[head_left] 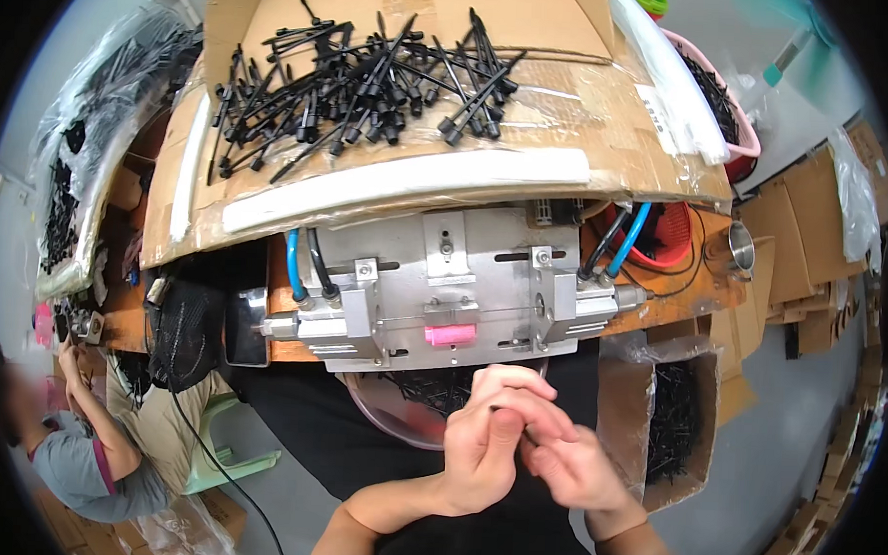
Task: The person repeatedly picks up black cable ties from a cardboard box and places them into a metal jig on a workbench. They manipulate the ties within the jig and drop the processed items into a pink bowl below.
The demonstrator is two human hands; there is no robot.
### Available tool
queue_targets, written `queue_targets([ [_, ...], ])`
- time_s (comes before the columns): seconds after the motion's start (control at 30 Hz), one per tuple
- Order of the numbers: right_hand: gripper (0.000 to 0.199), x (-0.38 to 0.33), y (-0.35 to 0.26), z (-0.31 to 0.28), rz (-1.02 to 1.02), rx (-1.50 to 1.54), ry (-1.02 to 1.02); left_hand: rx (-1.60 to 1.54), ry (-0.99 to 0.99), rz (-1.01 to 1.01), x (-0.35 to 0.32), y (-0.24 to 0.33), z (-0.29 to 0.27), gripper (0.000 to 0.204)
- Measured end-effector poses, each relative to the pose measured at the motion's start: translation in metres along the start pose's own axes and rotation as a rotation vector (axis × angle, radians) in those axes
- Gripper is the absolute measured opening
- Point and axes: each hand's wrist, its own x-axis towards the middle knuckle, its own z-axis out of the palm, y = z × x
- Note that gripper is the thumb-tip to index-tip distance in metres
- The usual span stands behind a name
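Note:
My left hand (485,443) and my right hand (576,470) meet in front of the metal fixture (481,351), above my lap. The left fingers are bent over toward the right hand, and both hands are closed. A tiny dark spot shows by the left thumb; what the fingers hold, if anything, is hidden. Just beyond the hands, a pink block (450,334) sits at the middle of the fixture, between two pneumatic cylinders (337,323) (572,313). Below the fixture's front edge, a round basin (380,419) holds black parts and is partly covered by my hands.
Black rod-like parts (363,89) lie heaped on a cardboard sheet (566,135) behind the fixture. At the right are a red basket (672,241), a metal cup (733,250) and a carton (704,463) of black parts. Another person (105,452) sits at the left.

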Motion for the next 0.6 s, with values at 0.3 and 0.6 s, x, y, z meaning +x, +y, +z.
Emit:
queue_targets([
  [0.3,0.017,-0.019,0.014,0.019,0.11,0.421,-0.04,0.554,0.087,0.216,0.031,0.06,-0.06,0.036],
  [0.6,0.022,0.007,0.01,-0.013,-0.24,0.087,0.383,0.688,-0.433,0.185,0.047,0.013,0.001,0.069],
])
